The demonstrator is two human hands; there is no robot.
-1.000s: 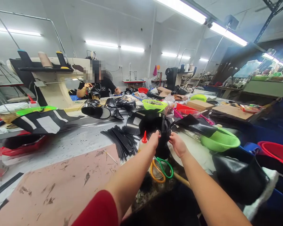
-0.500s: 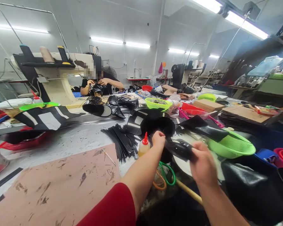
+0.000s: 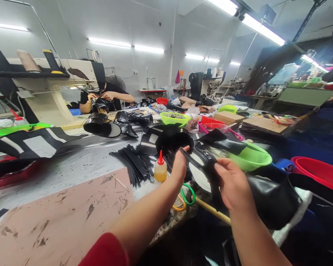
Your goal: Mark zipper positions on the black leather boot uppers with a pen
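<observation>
My left hand pinches one end of a black leather piece with a strap-like edge. The other side of that piece is in the closed fingers of my right hand. White material shows through the gap between its dark parts. Close to my left wrist stands a glue bottle with a red nozzle and yellowish contents. Below the leather lie scissors with one green and one orange handle loop. Behind my left hand sits a black rounded leather part.
Black strips are fanned out on the table, left of the bottle. A pinkish-brown sheet covers the near left. To the right are a green basket and a red basin. A co-worker works behind a sewing machine.
My hands went from close together to further apart, the right one moving right and nearer with the black leather piece, which has turned and spread. The view has swung right, then back left.
</observation>
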